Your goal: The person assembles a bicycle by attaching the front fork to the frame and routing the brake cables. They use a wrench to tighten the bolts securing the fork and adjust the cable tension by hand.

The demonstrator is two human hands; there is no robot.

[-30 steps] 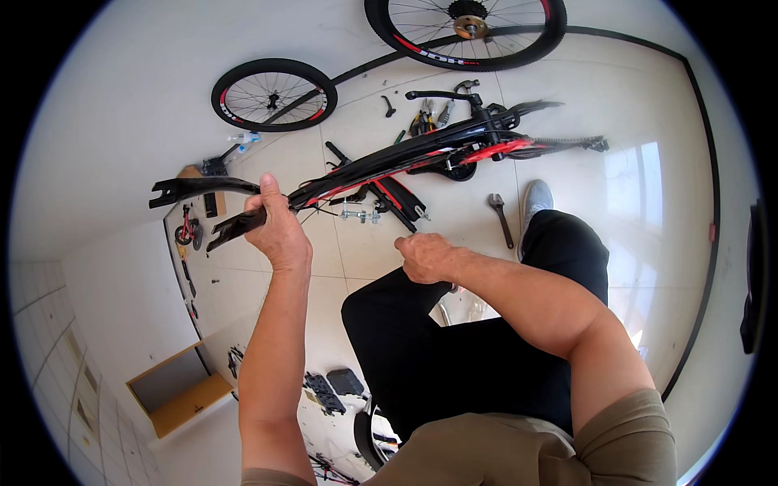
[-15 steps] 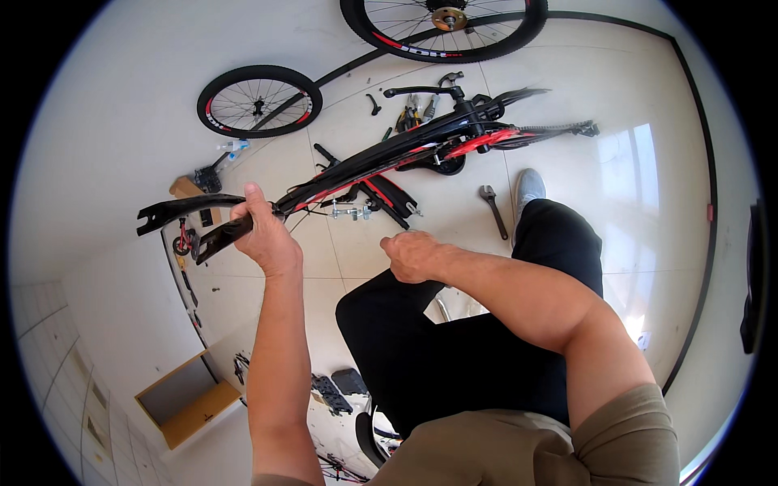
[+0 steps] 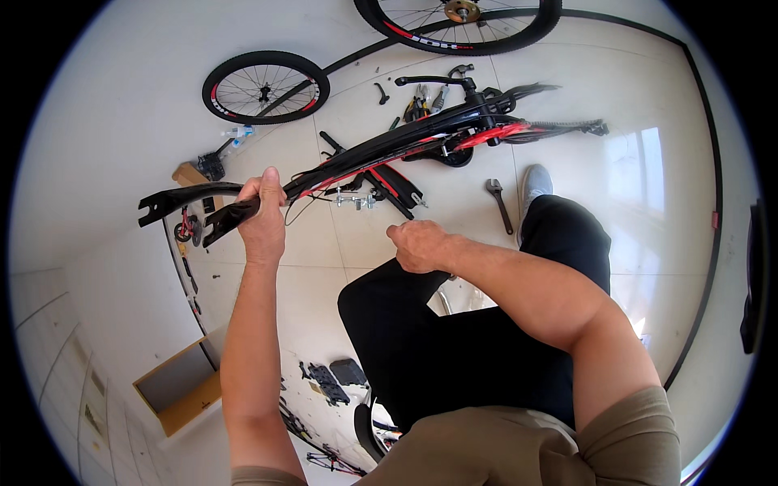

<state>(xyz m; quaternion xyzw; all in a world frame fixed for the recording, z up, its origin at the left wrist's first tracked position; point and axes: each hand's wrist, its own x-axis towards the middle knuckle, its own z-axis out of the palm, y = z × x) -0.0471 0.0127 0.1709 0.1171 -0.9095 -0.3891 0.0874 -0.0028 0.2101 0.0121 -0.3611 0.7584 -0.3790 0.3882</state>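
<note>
The left hand [image 3: 263, 217] is closed around the black fork legs of a black and red bicycle frame [image 3: 405, 146], gripping them just behind the dropout ends, which stick out to the left of the fist. From that grip the frame stretches away up and to the right, held off the pale tiled floor [image 3: 113, 121], with its handlebar [image 3: 433, 81] at the far end. The right hand [image 3: 421, 245] is curled into a loose fist just below the frame's middle, near the person's black-trousered knee; whether it pinches anything cannot be told. A spanner [image 3: 500, 204] lies on the floor right of the frame, and a loose wheel [image 3: 266, 87] lies beyond it.
</note>
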